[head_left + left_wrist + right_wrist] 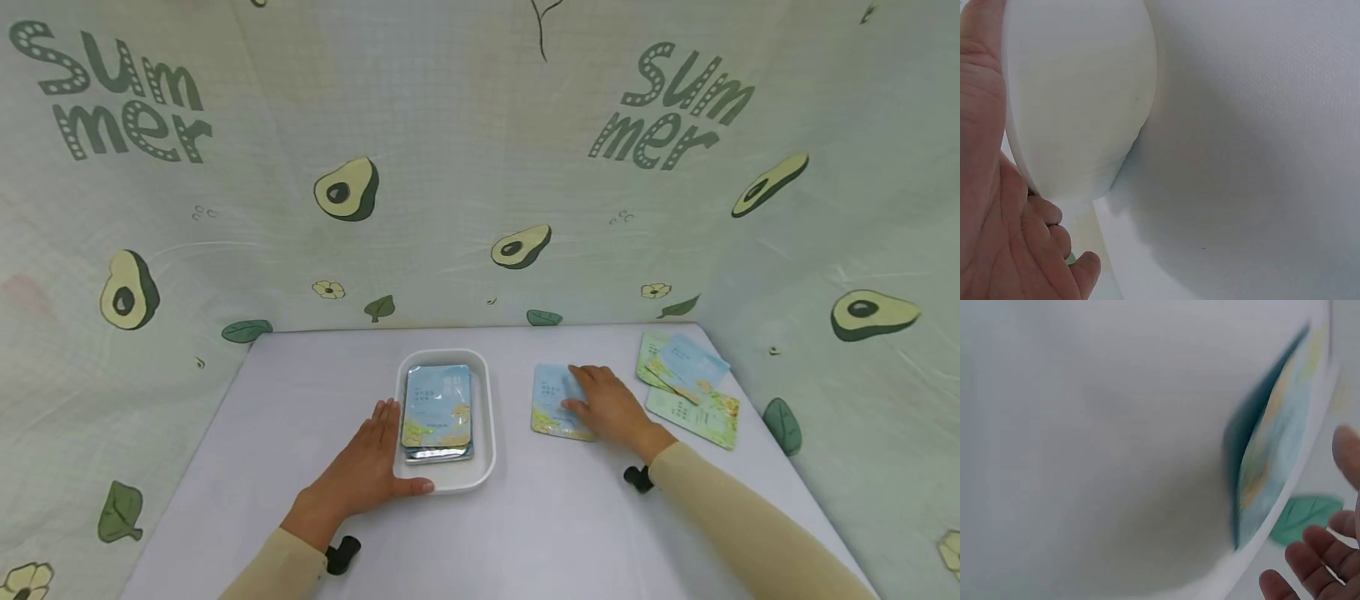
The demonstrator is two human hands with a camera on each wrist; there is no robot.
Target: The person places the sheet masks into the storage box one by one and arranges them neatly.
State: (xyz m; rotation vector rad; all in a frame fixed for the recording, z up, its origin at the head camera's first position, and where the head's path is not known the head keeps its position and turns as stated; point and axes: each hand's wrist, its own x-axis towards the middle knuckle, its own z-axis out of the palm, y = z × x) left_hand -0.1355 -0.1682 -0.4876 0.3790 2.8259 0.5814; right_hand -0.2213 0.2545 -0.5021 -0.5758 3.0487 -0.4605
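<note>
A white tray (pixel 485 454) stands near the middle of the table, holding a small pile of flat sachets, with a blue printed sachet (pixel 437 406) on top. My left hand (pixel 369 467) rests against the tray's left side, fingers straight and thumb along the front rim. From the left wrist, the thumb and fingers appear against the tray wall (pixel 1079 100). Right of the tray lies another blue sachet (pixel 553 400). Over its right part reaches my right hand (pixel 609 406). In the right wrist view, loosely bent fingers (pixel 1322 553) show apart from a blurred blue sachet (pixel 1275 447).
At the table's right edge, a blue sachet (pixel 690 364) overlaps two green ones, the nearer green sachet (pixel 701 417) lying in front. A white cloth covers the table (pixel 540 533). An avocado-printed curtain (pixel 442 275) encloses its back and sides.
</note>
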